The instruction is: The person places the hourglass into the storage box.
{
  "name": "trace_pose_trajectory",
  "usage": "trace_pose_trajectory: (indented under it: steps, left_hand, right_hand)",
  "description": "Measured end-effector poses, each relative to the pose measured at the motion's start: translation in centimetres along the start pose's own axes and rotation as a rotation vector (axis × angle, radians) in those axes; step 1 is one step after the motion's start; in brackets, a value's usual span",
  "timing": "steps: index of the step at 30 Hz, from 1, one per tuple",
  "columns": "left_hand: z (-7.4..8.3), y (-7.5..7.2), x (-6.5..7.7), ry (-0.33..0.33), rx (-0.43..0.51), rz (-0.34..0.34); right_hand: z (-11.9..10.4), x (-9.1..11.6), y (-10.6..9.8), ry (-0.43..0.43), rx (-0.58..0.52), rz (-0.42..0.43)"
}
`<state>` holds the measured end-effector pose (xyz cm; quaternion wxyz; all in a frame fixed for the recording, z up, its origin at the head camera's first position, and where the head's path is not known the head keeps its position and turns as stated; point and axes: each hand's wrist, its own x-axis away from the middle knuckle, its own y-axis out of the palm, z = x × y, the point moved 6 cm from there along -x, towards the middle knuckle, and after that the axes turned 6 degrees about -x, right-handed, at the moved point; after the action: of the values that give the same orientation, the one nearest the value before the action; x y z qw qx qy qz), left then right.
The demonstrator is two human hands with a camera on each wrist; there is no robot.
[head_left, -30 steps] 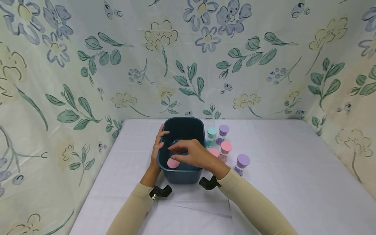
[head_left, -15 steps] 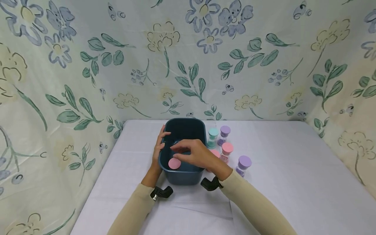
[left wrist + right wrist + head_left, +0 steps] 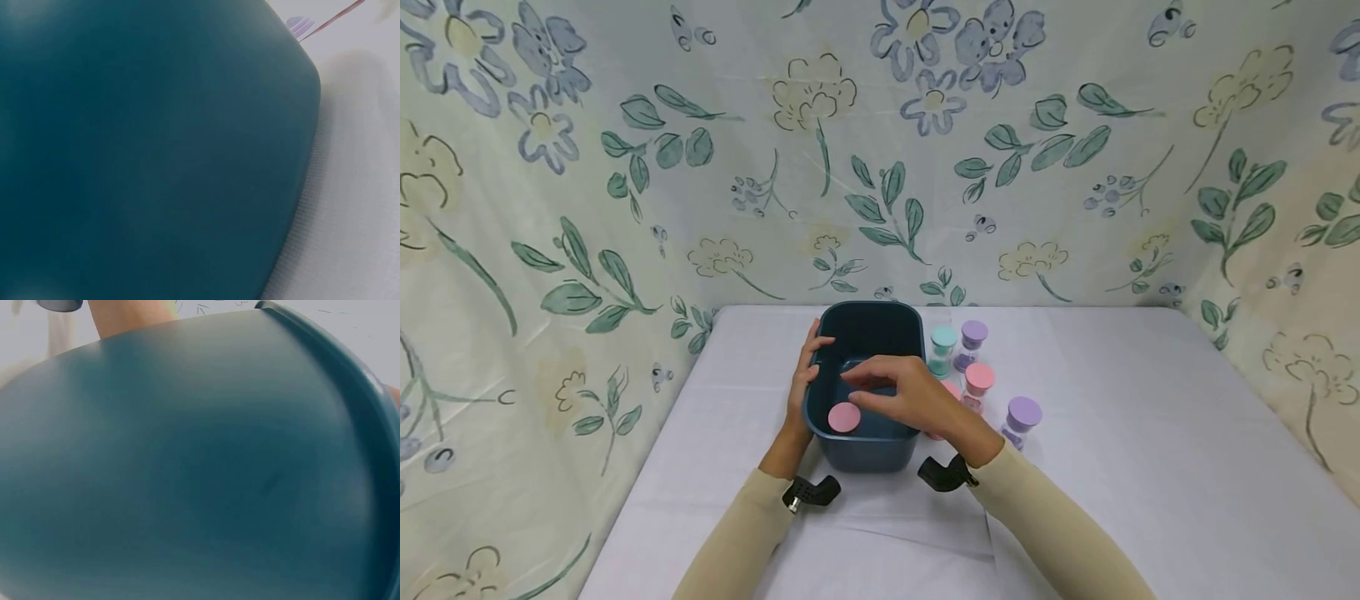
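A dark blue plastic bin (image 3: 868,454) stands on the table. My left hand (image 3: 800,385) holds its left side, with fingertips hooked over the rim. Inside the bin, near its front left corner, is a pink-capped sand timer (image 3: 844,417); only its round top shows. Over the bin hovers my right hand (image 3: 898,392), thumb and fingers spread apart with nothing between them, a little right of that timer. The bin's wall (image 3: 156,150) fills most of the left wrist view. Its outer side (image 3: 206,456) also fills the right wrist view, hiding both hands' fingers there.
Right of the bin stand a teal sand timer (image 3: 942,350), a purple one (image 3: 971,344), a pink one (image 3: 977,385) and a second purple one (image 3: 1020,421). Another pink timer (image 3: 952,388) is partly hidden behind my right wrist. A floral cloth (image 3: 880,150) hangs behind the table.
My right hand has drawn slightly to the right, away from the pink sand timer in the bin. The left hand keeps its place on the bin's side.
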<state>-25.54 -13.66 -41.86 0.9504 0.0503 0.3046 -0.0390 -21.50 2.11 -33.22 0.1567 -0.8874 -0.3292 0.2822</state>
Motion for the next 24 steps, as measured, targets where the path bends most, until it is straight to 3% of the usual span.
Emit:
trace_pose_trajectory:
  steps: [6, 9, 18, 24]
  left_hand:
    - [0.6, 0.2, -0.1, 0.008, 0.014, -0.003]
    - [0.7, 0.1, 0.0, 0.009, 0.0, -0.001]
    - [0.7, -0.1, 0.1, -0.011, -0.023, 0.001]
    - [0.8, 0.1, 0.0, -0.001, -0.019, -0.004]
  right_hand:
    - [-3.3, 0.8, -0.8, 0.005, -0.018, 0.022]
    - [-3.8, 1.2, -1.1, 0.016, -0.027, 0.025]
    - [0.0, 2.8, -1.9, 0.053, 0.003, 0.063]
    - [0.5, 3.9, -3.0, 0.063, 0.046, 0.099]
